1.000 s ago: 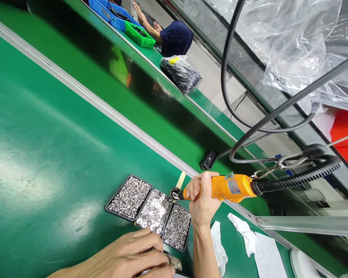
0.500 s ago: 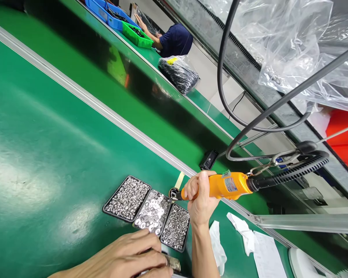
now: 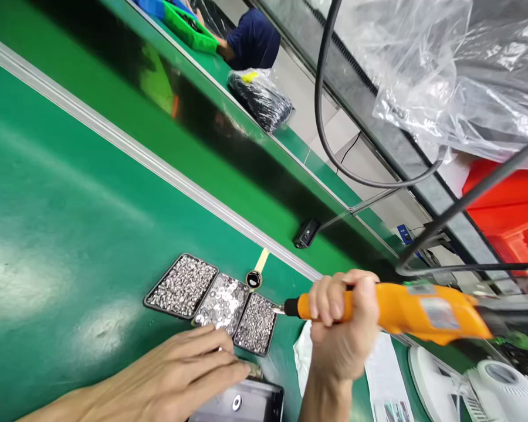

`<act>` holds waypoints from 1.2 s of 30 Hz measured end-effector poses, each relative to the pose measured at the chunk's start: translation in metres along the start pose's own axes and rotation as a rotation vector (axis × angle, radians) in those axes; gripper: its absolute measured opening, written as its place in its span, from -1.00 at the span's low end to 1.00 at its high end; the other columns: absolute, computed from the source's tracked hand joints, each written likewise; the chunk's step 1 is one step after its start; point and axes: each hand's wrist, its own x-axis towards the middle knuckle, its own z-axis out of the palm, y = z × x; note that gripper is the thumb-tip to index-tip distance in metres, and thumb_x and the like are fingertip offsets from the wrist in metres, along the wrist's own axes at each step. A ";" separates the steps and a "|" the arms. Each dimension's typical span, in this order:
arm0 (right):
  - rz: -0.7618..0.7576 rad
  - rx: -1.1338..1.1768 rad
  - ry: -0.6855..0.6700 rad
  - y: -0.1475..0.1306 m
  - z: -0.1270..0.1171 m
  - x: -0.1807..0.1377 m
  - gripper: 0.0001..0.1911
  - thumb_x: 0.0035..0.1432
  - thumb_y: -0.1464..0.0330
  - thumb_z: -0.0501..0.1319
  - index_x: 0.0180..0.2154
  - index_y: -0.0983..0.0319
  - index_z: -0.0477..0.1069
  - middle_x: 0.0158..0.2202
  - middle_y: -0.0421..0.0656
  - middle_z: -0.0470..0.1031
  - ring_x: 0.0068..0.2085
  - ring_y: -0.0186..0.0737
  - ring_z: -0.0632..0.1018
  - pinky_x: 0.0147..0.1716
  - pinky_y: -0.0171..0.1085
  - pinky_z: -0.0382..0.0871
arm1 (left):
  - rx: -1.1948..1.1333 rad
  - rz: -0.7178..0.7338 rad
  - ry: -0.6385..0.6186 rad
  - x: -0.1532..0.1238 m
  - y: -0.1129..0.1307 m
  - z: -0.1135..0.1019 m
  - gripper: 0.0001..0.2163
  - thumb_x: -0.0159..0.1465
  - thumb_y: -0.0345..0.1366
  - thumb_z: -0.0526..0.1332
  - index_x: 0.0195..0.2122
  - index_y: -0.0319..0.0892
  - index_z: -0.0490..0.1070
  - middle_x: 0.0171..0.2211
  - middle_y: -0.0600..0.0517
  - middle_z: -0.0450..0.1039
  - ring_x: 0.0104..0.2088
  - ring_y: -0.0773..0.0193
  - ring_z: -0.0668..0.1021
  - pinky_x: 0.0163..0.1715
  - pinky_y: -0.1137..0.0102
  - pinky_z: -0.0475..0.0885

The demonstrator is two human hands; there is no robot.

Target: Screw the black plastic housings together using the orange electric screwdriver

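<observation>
My right hand [image 3: 345, 316] is wrapped round an orange electric screwdriver [image 3: 418, 310], which lies nearly level. Its bit points left, at the right edge of a black tray of small shiny metal parts [image 3: 256, 324]. My left hand [image 3: 180, 363] lies palm down just below the trays, fingers stretched out and slightly apart, its thumb and palm side hidden. Next to its fingertips a worn metal piece [image 3: 254, 369] shows. Below them is a dark rectangular tray [image 3: 270, 404] with a washer [image 3: 236, 402] in it. A tray of flat washers [image 3: 222, 302] sits above the left fingers.
Another tray of small metal parts [image 3: 182, 286] stands at the left. Above the trays lies a round black cup with a gold rim [image 3: 254, 279]. Hanging cables [image 3: 321, 105] loop at the right. A person in dark blue [image 3: 255, 38] is across the bench.
My right hand has moved the screwdriver away from the round cup, right and down to the right-hand tray of small parts. My left hand stays over about the same spot while the view shifts.
</observation>
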 end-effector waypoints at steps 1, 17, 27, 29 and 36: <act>-0.002 0.006 -0.014 -0.013 -0.003 -0.005 -0.76 0.44 0.24 0.18 -0.32 0.17 0.38 -0.66 -0.43 0.09 -0.69 -0.47 0.09 -0.68 -0.46 0.20 | 0.008 -0.010 -0.009 -0.001 0.000 0.000 -0.15 0.07 -0.07 0.60 0.32 -0.18 0.30 0.12 -0.07 0.56 0.14 -0.07 0.56 0.16 0.18 0.54; 0.153 0.048 -0.312 -0.034 -0.013 -0.087 -0.83 0.51 0.18 0.09 -0.09 0.08 0.38 -0.58 -0.44 0.04 -0.68 -0.47 0.04 -0.65 -0.43 0.11 | -0.220 -0.008 -0.055 0.010 -0.003 -0.004 -0.25 0.13 0.02 0.58 0.22 -0.19 0.34 -0.02 -0.12 0.61 -0.06 -0.09 0.60 -0.16 0.16 0.56; 0.112 0.032 -0.421 -0.023 -0.023 -0.089 -0.80 0.52 0.21 0.02 -0.04 0.09 0.37 -0.57 -0.42 0.08 -0.70 -0.46 0.09 -0.69 -0.43 0.16 | -0.243 -0.017 -0.036 0.009 -0.003 -0.002 -0.26 0.14 0.06 0.56 0.22 -0.19 0.35 -0.02 -0.16 0.59 -0.06 -0.09 0.60 -0.17 0.16 0.54; 0.101 0.005 -0.423 -0.023 -0.023 -0.090 -0.82 0.53 0.20 0.03 -0.04 0.07 0.36 -0.58 -0.43 0.09 -0.71 -0.46 0.09 -0.70 -0.44 0.16 | -0.242 -0.022 -0.038 0.009 -0.002 -0.002 -0.26 0.14 0.07 0.55 0.21 -0.20 0.36 -0.03 -0.15 0.60 -0.07 -0.08 0.59 -0.16 0.16 0.53; 0.094 0.188 -0.773 -0.014 -0.021 -0.072 -0.65 0.52 0.19 0.02 -0.38 0.10 0.13 -0.67 -0.43 0.04 -0.75 -0.48 0.16 -0.71 -0.49 0.19 | -0.264 -0.064 -0.065 0.014 -0.001 -0.004 -0.31 0.16 0.06 0.54 0.19 -0.21 0.39 -0.09 -0.09 0.60 -0.12 -0.01 0.58 -0.11 0.16 0.51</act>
